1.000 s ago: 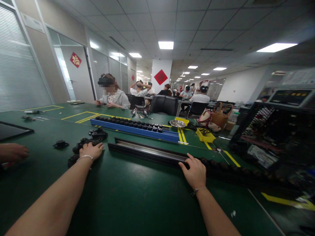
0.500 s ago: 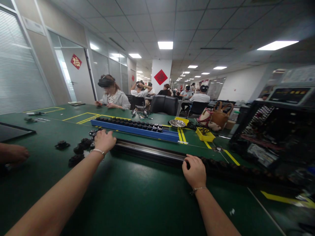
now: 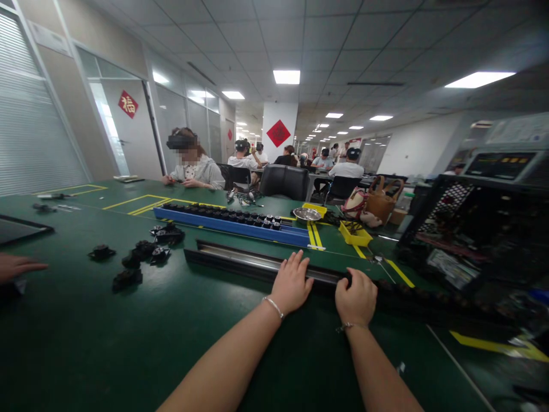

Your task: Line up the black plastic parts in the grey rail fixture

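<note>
A long black rail (image 3: pixel 240 260) with a shiny metal channel lies across the green table, with a row of dark parts (image 3: pixel 429 297) filling its right end. My left hand (image 3: pixel 293 280) rests on the rail right of its middle, fingers stretched out over it. Just to the right, my right hand (image 3: pixel 355 294) has its fingers curled over the rail beside the first dark parts; what its fingertips hold, if anything, is hidden. Loose black parts (image 3: pixel 143 250) lie left of the rail. Behind it sits a blue tray (image 3: pixel 240 229) with rows of black parts.
A metal bowl (image 3: pixel 307 214) and a yellow bin (image 3: pixel 355 233) stand behind the rail. At the right is an open black case (image 3: pixel 463 229). Another person's hand (image 3: pixel 21 267) reaches in at the left edge. A person (image 3: pixel 193 160) sits across the table.
My left hand has moved right from the rail's left end and now lies near my right hand. My right hand has shifted slightly right. The other person's hand at the left now points a finger outward.
</note>
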Available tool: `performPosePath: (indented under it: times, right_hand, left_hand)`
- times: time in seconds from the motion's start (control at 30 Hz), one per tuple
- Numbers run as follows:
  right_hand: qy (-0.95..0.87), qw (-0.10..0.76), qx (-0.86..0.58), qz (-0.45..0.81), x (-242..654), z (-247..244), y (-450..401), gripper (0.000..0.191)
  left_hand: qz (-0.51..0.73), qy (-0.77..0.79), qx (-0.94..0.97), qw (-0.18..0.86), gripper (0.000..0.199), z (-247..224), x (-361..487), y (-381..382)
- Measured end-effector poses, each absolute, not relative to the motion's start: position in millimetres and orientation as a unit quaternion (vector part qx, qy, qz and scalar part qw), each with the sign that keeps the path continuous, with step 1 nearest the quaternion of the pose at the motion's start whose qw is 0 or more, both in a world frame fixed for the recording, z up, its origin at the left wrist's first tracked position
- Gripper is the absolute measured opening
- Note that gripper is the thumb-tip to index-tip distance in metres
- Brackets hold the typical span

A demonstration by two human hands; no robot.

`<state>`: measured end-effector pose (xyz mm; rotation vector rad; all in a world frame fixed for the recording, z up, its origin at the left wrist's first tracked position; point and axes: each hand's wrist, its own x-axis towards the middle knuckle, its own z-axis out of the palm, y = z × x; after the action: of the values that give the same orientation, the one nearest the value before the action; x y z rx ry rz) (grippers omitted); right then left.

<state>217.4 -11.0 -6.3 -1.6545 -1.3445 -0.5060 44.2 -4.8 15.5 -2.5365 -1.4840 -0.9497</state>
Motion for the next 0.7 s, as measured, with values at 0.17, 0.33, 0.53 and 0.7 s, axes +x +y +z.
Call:
performPosePath:
  times: [0.17, 0.33, 0.53, 0.7]
  right_hand:
    - [-0.545, 0.446, -0.679, -0.205, 214, -6, -11, 0.035]
    - [-0.550, 0.433, -0.685, -0.202, 214, -5, -11, 0.037]
    - [-0.561, 0.433, -0.675, -0.205, 216, -6, -10, 0.037]
    - [-0.565, 0.438, -0.667, -0.208, 216, -8, -10, 0.037]
  left_hand:
    - [-0.259, -0.496, -0.826, 0.064, 0.045, 5, 52, -6]
    - [-0.238, -0.521, -0.817, 0.072, 0.052, 5, 62, -10]
    - [-0.259, -0.500, -0.822, 0.081, 0.049, -1, 61, -12]
    - [-0.268, -0.489, -0.827, 0.077, 0.046, -1, 57, -11]
